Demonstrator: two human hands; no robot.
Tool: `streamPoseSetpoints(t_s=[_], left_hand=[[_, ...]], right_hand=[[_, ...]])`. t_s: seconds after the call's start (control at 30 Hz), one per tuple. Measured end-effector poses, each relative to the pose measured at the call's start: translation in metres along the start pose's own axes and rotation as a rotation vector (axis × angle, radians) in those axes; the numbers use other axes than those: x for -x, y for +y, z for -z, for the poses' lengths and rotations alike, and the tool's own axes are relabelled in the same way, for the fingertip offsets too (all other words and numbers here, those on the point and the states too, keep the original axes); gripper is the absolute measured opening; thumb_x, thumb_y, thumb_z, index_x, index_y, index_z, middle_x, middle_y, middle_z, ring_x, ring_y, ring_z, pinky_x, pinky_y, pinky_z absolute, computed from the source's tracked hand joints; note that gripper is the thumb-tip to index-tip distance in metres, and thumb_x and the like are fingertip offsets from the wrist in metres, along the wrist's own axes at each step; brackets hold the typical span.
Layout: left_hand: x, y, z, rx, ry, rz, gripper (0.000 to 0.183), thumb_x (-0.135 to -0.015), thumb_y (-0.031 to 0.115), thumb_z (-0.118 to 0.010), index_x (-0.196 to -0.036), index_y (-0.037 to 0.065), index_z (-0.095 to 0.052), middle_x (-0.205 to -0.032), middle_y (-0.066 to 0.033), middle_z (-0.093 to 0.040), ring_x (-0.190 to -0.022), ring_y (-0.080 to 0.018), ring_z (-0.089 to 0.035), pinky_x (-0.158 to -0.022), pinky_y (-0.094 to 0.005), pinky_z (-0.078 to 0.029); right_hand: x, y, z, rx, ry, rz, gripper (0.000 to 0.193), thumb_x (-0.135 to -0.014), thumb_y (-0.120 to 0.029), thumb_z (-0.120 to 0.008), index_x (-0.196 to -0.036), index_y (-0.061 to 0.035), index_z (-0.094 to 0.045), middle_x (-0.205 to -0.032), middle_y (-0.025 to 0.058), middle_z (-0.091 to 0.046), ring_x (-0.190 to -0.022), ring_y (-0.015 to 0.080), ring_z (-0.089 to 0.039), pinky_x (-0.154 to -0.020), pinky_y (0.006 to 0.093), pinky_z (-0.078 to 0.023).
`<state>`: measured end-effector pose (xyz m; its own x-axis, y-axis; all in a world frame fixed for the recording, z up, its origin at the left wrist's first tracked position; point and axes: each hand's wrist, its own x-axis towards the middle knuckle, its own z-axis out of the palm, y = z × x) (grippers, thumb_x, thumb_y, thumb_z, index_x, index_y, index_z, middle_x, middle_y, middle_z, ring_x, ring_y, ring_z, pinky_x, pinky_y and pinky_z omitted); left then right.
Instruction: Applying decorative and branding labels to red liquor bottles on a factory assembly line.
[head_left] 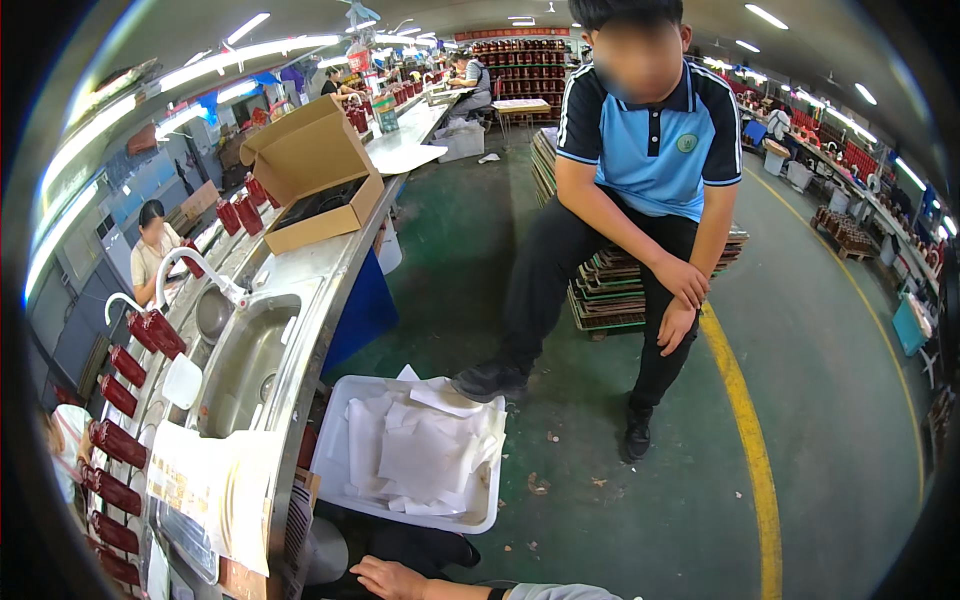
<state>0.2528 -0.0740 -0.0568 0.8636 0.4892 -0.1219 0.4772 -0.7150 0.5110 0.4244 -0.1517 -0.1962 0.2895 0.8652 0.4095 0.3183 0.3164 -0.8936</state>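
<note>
My right hand [390,579] is at the lower edge, its forearm coming in from the right with a grey sleeve and a dark wristband. It lies on my dark-clad leg [415,547], fingers loosely stretched and holding nothing. My left hand is out of view. Just beyond my leg stands a white plastic bin [345,487] with crumpled white sheets [425,450] in it. To the left runs a metal workbench with a sink [245,365], a curved white faucet [200,262] and papers [215,490] on its near end.
Dark red bottle-shaped pieces [118,440] line the bench's far side. An opened cardboard box [330,210] sits farther along. A person in a blue shirt [650,150] sits on stacked boards [610,290], one shoe at the bin's rim. A yellow line [745,420] crosses the green floor.
</note>
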Motion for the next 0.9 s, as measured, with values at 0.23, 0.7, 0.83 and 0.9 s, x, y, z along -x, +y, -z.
streamPoseSetpoints(t_s=[0.23, 0.7, 0.83, 0.9], left_hand=[[0.0, 0.0, -0.003, 0.023, 0.002, -0.022, 0.014, -0.093, 0.015, -0.06, -0.09, 0.001, -0.063, -0.083, -0.0232, -0.062, -0.079, -0.0441, -0.06, -0.067, -0.0479, -0.047], [-0.002, -0.039, -0.02, -0.176, -0.009, -0.251, 0.005, -0.093, 0.006, -0.057, -0.094, 0.003, -0.062, -0.087, -0.017, -0.062, -0.074, -0.038, -0.061, -0.061, -0.0455, -0.048], [-0.006, -0.034, -0.019, -0.218, -0.001, -0.316, 0.005, -0.093, 0.006, -0.057, -0.093, 0.003, -0.062, -0.086, -0.0172, -0.062, -0.073, -0.0381, -0.06, -0.06, -0.0458, -0.048], [-0.007, -0.023, -0.016, -0.143, -0.005, -0.238, 0.006, -0.093, 0.007, -0.058, -0.093, 0.003, -0.062, -0.085, -0.0178, -0.062, -0.073, -0.0389, -0.06, -0.06, -0.0461, -0.048]], right_hand=[[0.0, -0.001, 0.002, -0.024, -0.016, -0.029, 0.029, -0.096, -0.017, -0.052, -0.117, 0.0025, -0.055, -0.105, 0.0199, -0.054, -0.093, 0.0397, -0.059, -0.079, 0.0422, -0.051], [0.0, 0.004, 0.007, -0.048, -0.005, -0.051, 0.029, -0.095, -0.016, -0.052, -0.117, 0.0026, -0.055, -0.105, 0.0196, -0.055, -0.093, 0.0392, -0.06, -0.08, 0.0415, -0.051], [0.0, 0.005, 0.008, -0.043, 0.015, -0.042, 0.028, -0.095, -0.015, -0.052, -0.117, 0.0022, -0.055, -0.104, 0.0192, -0.055, -0.092, 0.0393, -0.06, -0.08, 0.0414, -0.051], [0.001, 0.006, 0.009, -0.033, 0.021, -0.044, 0.027, -0.095, -0.015, -0.052, -0.117, 0.0017, -0.055, -0.104, 0.019, -0.054, -0.092, 0.0393, -0.06, -0.079, 0.0415, -0.05]])
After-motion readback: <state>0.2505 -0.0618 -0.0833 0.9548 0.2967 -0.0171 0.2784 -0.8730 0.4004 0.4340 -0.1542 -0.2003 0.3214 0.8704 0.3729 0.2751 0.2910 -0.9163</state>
